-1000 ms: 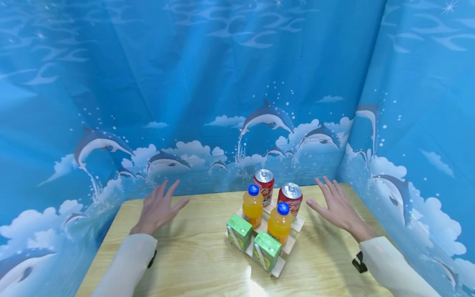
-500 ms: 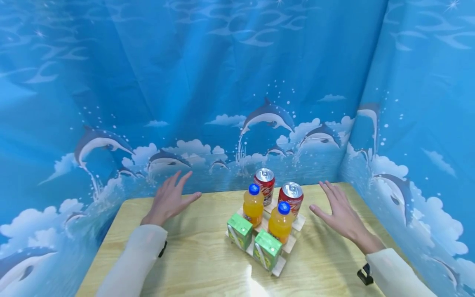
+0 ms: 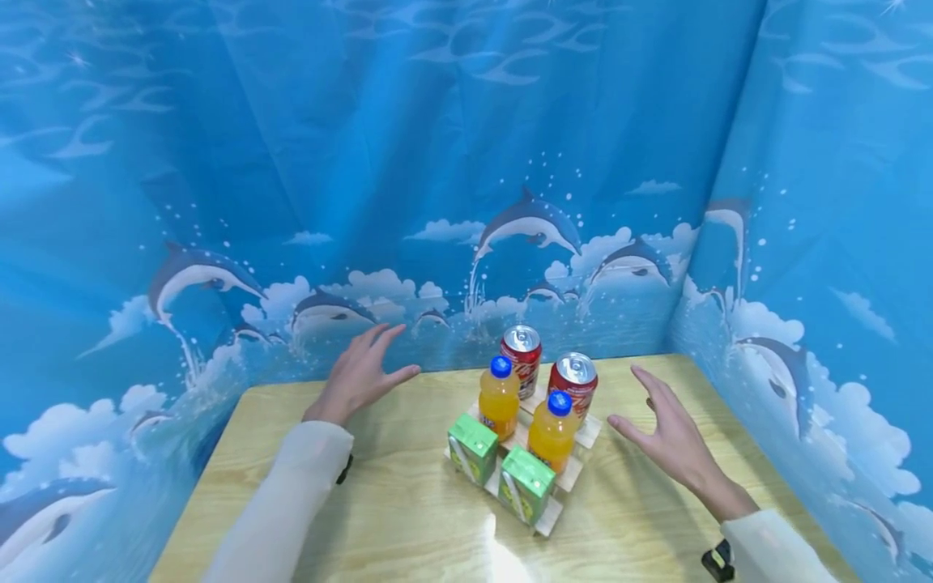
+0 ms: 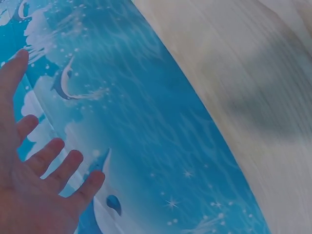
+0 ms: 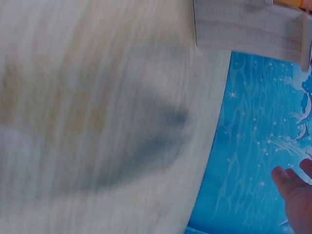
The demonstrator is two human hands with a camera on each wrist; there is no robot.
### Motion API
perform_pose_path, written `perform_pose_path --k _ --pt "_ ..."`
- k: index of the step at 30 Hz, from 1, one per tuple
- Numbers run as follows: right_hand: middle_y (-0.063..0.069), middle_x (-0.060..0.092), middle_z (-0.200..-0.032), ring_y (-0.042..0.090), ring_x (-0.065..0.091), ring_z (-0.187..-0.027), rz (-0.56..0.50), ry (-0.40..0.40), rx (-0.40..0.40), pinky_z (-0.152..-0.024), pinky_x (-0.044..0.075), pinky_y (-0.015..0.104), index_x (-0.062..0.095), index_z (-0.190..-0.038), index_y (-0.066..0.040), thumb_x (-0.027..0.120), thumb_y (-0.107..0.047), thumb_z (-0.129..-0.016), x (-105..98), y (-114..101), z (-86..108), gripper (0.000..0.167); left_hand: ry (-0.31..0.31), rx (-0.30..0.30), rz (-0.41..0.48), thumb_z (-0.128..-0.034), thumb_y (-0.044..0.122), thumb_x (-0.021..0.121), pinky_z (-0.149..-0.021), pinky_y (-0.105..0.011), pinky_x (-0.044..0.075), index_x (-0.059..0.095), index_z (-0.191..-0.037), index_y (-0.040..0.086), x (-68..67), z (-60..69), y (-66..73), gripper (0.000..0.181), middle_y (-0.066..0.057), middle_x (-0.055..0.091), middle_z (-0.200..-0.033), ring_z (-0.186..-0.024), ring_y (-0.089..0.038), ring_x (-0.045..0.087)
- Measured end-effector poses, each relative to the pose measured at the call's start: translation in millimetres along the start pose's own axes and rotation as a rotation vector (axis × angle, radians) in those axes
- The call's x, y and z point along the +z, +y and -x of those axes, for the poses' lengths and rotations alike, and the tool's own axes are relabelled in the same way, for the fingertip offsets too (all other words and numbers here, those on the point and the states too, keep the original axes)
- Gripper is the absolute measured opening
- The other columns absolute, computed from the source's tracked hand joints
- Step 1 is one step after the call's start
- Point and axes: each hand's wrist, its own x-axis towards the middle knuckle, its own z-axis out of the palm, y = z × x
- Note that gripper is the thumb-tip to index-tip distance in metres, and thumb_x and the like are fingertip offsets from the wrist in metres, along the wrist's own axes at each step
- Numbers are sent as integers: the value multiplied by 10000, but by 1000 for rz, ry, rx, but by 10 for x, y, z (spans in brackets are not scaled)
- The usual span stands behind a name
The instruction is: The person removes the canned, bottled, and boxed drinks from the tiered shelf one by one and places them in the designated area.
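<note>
A stepped wooden rack (image 3: 550, 516) stands right of the table's middle. On its lowest step are two green drink cartons (image 3: 473, 448); two orange juice bottles (image 3: 499, 401) with blue caps stand on the middle step, and two red soda cans (image 3: 521, 356) at the back. To the left of the rack my left hand (image 3: 357, 376) hovers over the table's far side, fingers spread, holding nothing. My right hand (image 3: 674, 437) hovers right of the rack, thumb apart from the fingers, also holding nothing. Neither touches the rack. In the right wrist view the rack's wooden side (image 5: 248, 29) shows at top.
The light wooden table (image 3: 408, 502) ends against a blue curtain (image 3: 364, 162) printed with dolphins, which wraps the back and both sides. A dark wrist device (image 3: 717, 560) sits at my right sleeve.
My left hand has moved right and farther up in the head view, nearer the rack. The right hand has shifted slightly, its fingers drawn closer together. The rack and drinks stay put.
</note>
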Motion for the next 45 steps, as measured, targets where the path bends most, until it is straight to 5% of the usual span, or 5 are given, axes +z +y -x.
perform_pose_path --k 4,8,12,20,45 --pt "259 438 -1667 500 516 -1438 -92 53 -19 -1098 561 286 348 -1695 -67 834 -346 -988 54 6 76 902 -25 -10 18 -989 583 761 -1244 -736 359 400 -1697 213 -7 -82 137 876 -171 344 -1765 -1606 -465 351" --pt "255 493 -1620 469 548 -1395 -171 92 -42 -1004 383 -26 391 -1665 -33 855 -252 -973 100 -1 142 861 -43 -21 51 -989 570 769 -1252 -718 363 421 -1686 210 -9 -146 258 859 -162 370 -1754 -1609 -449 356" --pt "245 543 -1578 373 592 -1343 -212 123 -60 -994 425 -16 432 -1640 -31 876 -173 -944 135 -43 199 838 -65 -29 120 -998 566 759 -1249 -719 367 412 -1691 213 -8 -208 341 851 -162 373 -1754 -1606 -445 364" --pt "243 576 -1529 -168 465 -1280 -275 153 -73 -994 477 21 459 -1621 -28 912 -81 -880 208 -107 321 870 -87 3 244 -993 527 784 -1202 -665 464 456 -1665 204 -36 -318 513 814 -120 464 -1706 -1520 -384 505" --pt "243 619 -1483 -116 568 -1218 -361 150 30 -964 541 76 474 -1594 -8 921 -108 -881 501 -215 512 847 -143 99 366 -994 515 785 -1155 -621 526 486 -1647 238 43 -553 1032 770 -62 496 -1688 -1499 -332 524"
